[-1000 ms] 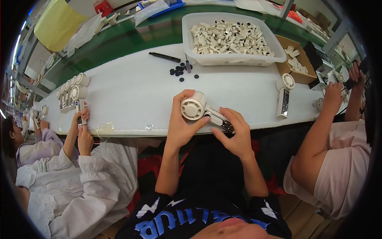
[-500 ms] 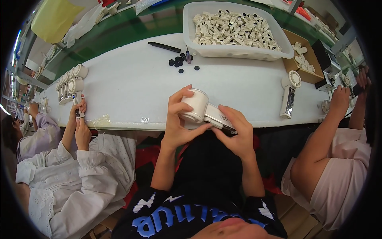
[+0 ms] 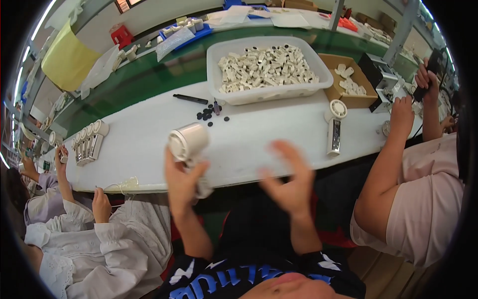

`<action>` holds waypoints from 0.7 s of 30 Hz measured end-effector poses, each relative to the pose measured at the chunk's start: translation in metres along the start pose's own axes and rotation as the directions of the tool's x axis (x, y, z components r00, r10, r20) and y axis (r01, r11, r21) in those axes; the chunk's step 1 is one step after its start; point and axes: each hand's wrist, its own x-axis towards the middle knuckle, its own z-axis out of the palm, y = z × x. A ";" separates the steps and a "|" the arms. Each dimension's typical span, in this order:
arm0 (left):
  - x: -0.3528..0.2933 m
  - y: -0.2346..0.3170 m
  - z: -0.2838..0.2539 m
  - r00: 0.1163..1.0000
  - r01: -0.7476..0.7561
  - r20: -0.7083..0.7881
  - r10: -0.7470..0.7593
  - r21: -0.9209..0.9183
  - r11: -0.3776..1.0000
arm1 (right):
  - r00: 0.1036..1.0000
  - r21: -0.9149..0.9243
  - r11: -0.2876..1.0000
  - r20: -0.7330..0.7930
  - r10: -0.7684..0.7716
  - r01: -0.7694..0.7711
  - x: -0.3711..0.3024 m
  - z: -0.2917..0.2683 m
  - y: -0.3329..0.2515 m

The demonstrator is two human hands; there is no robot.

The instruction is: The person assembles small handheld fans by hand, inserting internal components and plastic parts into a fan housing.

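Left of centre frame, L hand (image 3: 182,185) clamps cream handheld fan (image 3: 193,138); R hand (image 3: 294,185) apart, fingers spread, seemingly empty. Prob. one-handed holding step; next move likely needs steady L grip.

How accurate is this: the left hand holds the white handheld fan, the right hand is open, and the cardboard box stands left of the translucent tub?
Box misplaced: the head view shows the cardboard box right of the translucent tub. The left hand holds the white handheld fan; the right hand is open.
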 end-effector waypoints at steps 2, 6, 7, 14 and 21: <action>0.019 0.004 -0.045 0.978 -0.084 -0.156 0.136 0.301 0.950 | 0.921 -0.555 0.823 -0.374 -0.113 -0.125 0.022 -0.041 0.039; 0.050 0.012 -0.102 0.936 0.243 -0.351 0.010 0.670 0.701 | 0.881 -0.628 0.639 -0.433 0.188 -0.445 0.039 -0.099 0.098; 0.058 0.007 -0.113 0.926 0.327 -0.375 -0.048 0.728 0.602 | 0.849 -0.547 0.652 -0.287 0.444 -0.526 0.045 -0.100 0.098; 0.035 -0.019 0.025 0.947 -0.207 -0.126 0.297 0.468 0.859 | 0.984 -0.252 0.958 0.077 0.163 -0.139 0.014 0.008 0.034; 0.030 -0.049 0.071 0.989 -0.143 0.001 0.147 0.230 0.963 | 0.984 -0.245 0.968 0.177 -0.018 0.061 0.165 0.029 0.055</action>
